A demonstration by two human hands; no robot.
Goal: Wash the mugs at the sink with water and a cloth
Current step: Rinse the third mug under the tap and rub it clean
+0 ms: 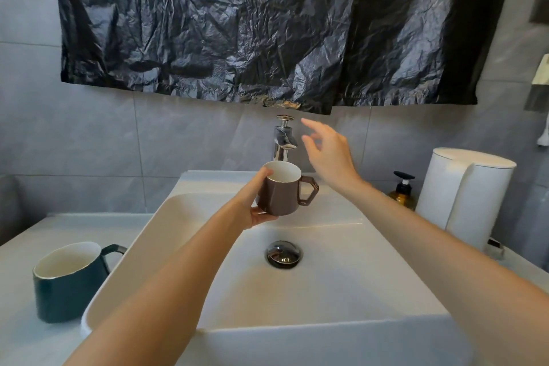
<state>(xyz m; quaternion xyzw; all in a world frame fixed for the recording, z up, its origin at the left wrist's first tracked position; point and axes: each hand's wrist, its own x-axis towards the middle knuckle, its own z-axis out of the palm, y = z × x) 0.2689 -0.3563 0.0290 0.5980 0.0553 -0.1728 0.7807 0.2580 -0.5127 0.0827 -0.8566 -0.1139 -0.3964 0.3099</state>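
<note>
A crumpled black plastic sheet (237,24) is hung on the grey tiled wall above the sink. The white rectangular sink (341,291) is set on a pale countertop (17,270), which is seen to the sink's left and right. A white lidded kettle (463,196) is stood on the counter at the sink's right rear corner. A dark green mug (65,282) with a pale interior is placed upright on the counter just beside the sink's left wall, its handle turned towards the sink.

The left hand (252,208) is reached over the rear half of the sink, and the brown mug (280,193) is gripped in it: the thumb is laid against the rim and the fingers are curled under the base. The mug is held nearly upright above the sink's back part, its mouth open upward and its handle pointed to the right.

The right hand (326,154) is raised over the sink's back ledge, its fingers spread and relaxed, with nothing held.

The chrome tap (283,140) is mounted at the middle of the sink's back ledge, directly behind the held mug and just left of the right hand's fingertips. An amber pump bottle (402,192) is stood behind the sink's right rear corner. A chrome drain stopper (283,254) is seated in the sink's floor.
</note>
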